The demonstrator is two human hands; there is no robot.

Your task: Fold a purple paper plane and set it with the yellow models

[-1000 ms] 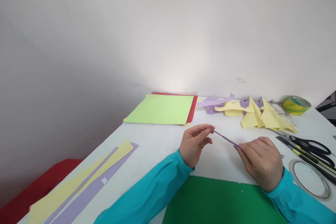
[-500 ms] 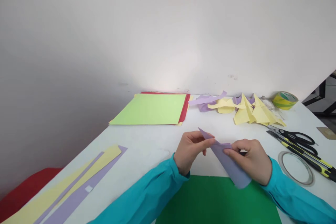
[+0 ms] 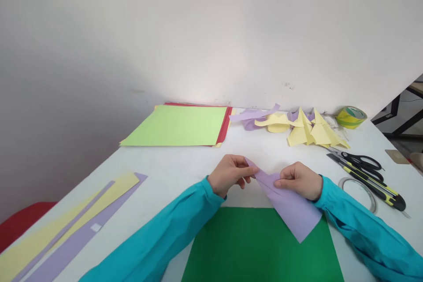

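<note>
A folded piece of purple paper (image 3: 291, 207) is held in the air by both hands, partly over a green sheet (image 3: 257, 251) on the white table. My left hand (image 3: 231, 174) pinches its pointed upper left end between thumb and fingers. My right hand (image 3: 299, 180) is closed on its upper right part, thumb on the near face. From there the paper widens and hangs down toward the right, showing a crease near the top. The right hand's fingertips are partly hidden behind the paper.
Behind lies a stack topped by light green paper (image 3: 178, 125). Folded yellow paper pieces (image 3: 317, 130) and curled strips (image 3: 254, 116) stand along the wall, near a yellow tape roll (image 3: 350, 117). At right are scissors (image 3: 365, 163), a utility knife (image 3: 370, 183) and clear tape (image 3: 358, 194); paper strips (image 3: 89, 233) lie left.
The purple paper, seen edge-on at first, has turned so its broad face shows and its wide end hangs over the green sheet. Both hands keep hold; the view has shifted right.
</note>
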